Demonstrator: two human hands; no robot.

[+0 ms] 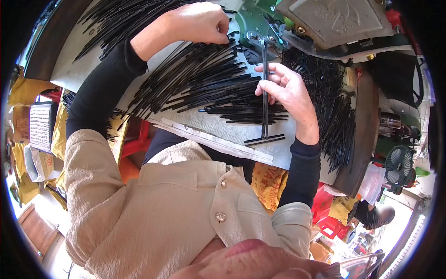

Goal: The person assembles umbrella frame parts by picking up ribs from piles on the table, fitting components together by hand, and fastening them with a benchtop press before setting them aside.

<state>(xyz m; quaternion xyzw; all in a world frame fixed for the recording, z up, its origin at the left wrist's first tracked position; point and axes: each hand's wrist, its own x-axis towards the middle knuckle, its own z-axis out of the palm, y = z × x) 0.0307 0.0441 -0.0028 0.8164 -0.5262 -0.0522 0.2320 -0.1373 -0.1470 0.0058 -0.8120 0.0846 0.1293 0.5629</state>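
My right hand (289, 90) holds a long, thin black strip (265, 111) between thumb and fingers. The strip points away from my body, its near end above two short loose pieces (265, 140) on the worktable. My left hand (200, 24) is closed, fingertips down at the far ends of a spread pile of black strips (200, 79); what it pinches, if anything, is hidden. Just beyond both hands stands a green machine (248, 21) with a grey metal cover (337, 21).
More black strips (116, 23) lie at the far left of the worktable (223, 139). A tangled black heap (332, 107) fills its right side, beside a dark wooden edge (364, 139). Further right are a fan (399, 162) and another person (374, 216). A red stool (137, 142) stands below.
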